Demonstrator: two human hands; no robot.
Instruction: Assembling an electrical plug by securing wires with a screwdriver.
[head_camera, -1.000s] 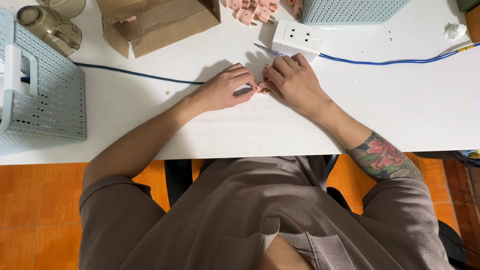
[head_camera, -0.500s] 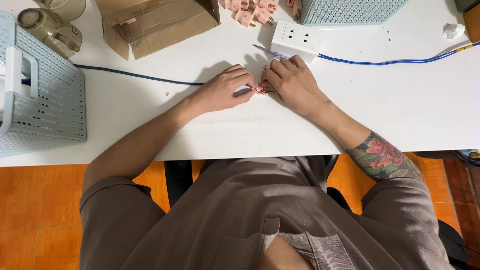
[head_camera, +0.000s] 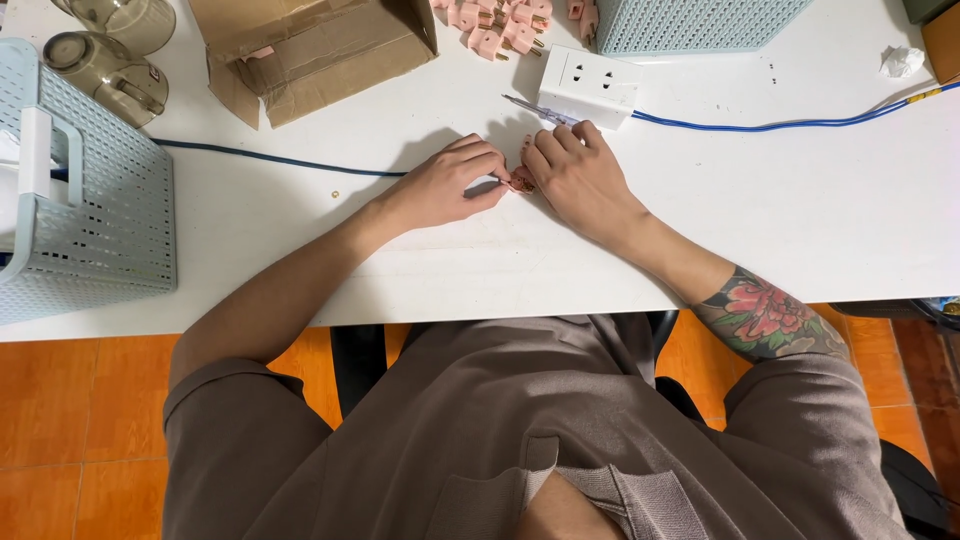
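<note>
Pinching a small pink plug (head_camera: 521, 183) between them, both hands are meeting at the middle of the white table (head_camera: 820, 220), just in front of the person. It is looking light, hard and rigid, with brassy bits that could slip, so the plastic body is probably the safest place to grip; most of it is hidden, so I cannot tell which way it is pointing or how its long axis is lying. The left hand (head_camera: 440, 188) is curling its fingers together, thumb and forefinger closing on the plug's left side where a dark blue cable (head_camera: 270, 160) is running in from the left. The right hand (head_camera: 580, 180) is lying flatter, fingers pressed side by side, tips bearing on the plug from the right. Just beyond sits a white socket block (head_camera: 590, 85) with a screwdriver (head_camera: 530, 107) against it and a blue wire (head_camera: 780, 125) trailing right. Farther out are loose pink plugs (head_camera: 495, 15), a cardboard box (head_camera: 310, 45) and 2 pale blue baskets (head_camera: 100, 200).
</note>
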